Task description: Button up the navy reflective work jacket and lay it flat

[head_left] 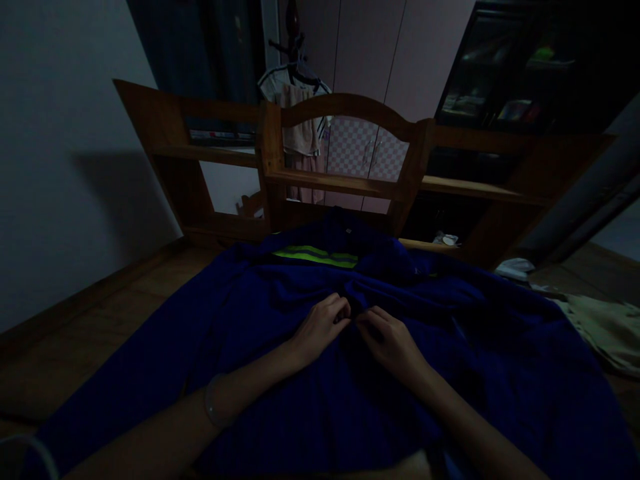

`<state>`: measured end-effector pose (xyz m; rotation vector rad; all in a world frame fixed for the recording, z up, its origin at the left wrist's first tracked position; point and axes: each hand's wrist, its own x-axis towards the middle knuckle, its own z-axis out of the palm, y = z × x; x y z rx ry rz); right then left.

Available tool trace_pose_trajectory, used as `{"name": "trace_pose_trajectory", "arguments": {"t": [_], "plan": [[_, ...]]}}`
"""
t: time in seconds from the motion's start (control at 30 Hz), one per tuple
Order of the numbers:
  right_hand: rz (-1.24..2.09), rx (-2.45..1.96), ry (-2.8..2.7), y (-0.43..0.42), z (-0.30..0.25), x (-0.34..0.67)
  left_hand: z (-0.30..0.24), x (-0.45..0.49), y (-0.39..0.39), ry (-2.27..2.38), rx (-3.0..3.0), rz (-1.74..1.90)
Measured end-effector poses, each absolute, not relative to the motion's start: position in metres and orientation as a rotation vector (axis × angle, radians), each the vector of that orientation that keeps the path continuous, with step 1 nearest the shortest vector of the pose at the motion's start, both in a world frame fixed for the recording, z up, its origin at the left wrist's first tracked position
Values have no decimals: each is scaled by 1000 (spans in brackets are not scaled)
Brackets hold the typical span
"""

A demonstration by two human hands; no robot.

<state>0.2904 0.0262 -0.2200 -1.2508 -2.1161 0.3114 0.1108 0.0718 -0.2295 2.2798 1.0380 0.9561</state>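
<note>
A dark blue jacket (280,400) with a yellow-green reflective stripe (320,256) lies spread out before me, its collar at the far end and its sleeves out to both sides. Close together at the middle of its front are my two hands. My left hand (325,321) is closed, thumb and fingers pinching the cloth along the front opening. Just to the right of it, my right hand (387,333) pinches the jacket's other front edge. The fingertips almost meet. In the dim light I cannot make out any button or zip between them.
Beyond the jacket stands a wooden shelf unit (345,183) along the desk's back edge. Clothes (300,120) hang on a rack behind it. Pale folded cloth (607,327) lies at the right, near a white item (515,268). A wall (75,200) rises on the left.
</note>
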Motion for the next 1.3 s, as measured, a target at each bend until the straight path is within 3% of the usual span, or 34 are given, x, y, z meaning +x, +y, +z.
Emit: {"name": "trace_pose_trajectory", "arguments": {"t": [0.5, 0.8, 1.3], "plan": [[352, -1334, -2044, 30, -219, 296, -239, 108, 82, 1137, 1998, 1025], [350, -1228, -2027, 26, -212, 295, -240, 112, 86, 845, 1485, 889], [222, -1151, -2004, 20, -207, 294, -222, 117, 69, 643, 1439, 914]]}}
